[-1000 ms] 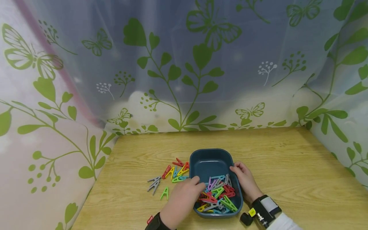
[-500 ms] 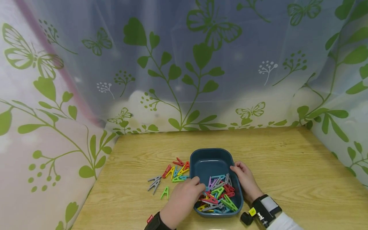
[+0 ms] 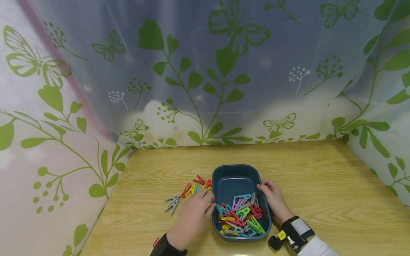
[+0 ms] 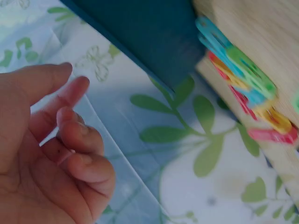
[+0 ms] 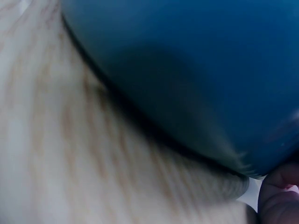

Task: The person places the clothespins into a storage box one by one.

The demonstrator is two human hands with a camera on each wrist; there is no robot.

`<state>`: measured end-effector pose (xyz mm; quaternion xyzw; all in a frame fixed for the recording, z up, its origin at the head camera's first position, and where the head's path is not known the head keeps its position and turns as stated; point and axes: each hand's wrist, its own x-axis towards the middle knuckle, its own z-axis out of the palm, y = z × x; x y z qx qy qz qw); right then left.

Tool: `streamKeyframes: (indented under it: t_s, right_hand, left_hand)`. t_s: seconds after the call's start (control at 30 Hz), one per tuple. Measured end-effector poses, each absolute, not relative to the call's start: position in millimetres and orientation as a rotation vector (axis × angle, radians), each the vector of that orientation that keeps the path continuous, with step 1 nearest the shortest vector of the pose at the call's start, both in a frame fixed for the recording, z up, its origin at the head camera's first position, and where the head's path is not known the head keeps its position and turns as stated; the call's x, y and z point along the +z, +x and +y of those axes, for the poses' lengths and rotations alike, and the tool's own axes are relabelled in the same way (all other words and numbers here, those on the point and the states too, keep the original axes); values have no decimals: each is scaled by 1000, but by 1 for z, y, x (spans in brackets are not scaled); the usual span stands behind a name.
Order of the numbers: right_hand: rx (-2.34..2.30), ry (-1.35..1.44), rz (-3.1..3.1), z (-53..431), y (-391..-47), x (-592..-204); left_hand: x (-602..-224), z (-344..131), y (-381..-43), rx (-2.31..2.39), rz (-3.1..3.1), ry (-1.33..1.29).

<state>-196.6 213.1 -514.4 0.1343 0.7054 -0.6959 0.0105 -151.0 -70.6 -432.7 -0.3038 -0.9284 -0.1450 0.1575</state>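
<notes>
A dark blue plastic tub (image 3: 235,181) stands on the table, with a heap of coloured clothespins (image 3: 241,217) in its near half. My right hand (image 3: 274,201) grips its right rim, thumb over the edge; the right wrist view shows the tub's outer wall (image 5: 210,70) and part of that hand (image 5: 280,196). Just outside the left wall is my left hand (image 3: 193,217), between the tub and the loose clothespins (image 3: 189,190). In the left wrist view its fingers are loosely bent with nothing between them. The left hand hides some of the loose clothespins.
Two grey clothespins (image 3: 173,203) lie to the left, apart from the loose pile. The wooden table (image 3: 304,170) is enclosed at the back and sides by a curtain (image 3: 179,117) printed with leaves and butterflies.
My left hand has moved left out of the tub, toward the loose clothespins. Blue clothespins now show at the tub's left inner side. The right hand stays at the rim.
</notes>
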Motion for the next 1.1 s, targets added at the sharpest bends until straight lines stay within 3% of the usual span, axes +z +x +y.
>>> streamKeyframes:
  t_s: [0.47,1.1]
  right_hand:
    - [-2175,402,2208,214,-196,-515]
    - [-2172,407,2206,214,-195,-515]
  left_hand:
    - [-444,-128,-164,-421,-2866,-439]
    - [-469,-136,-160,-313,-3199,-257]
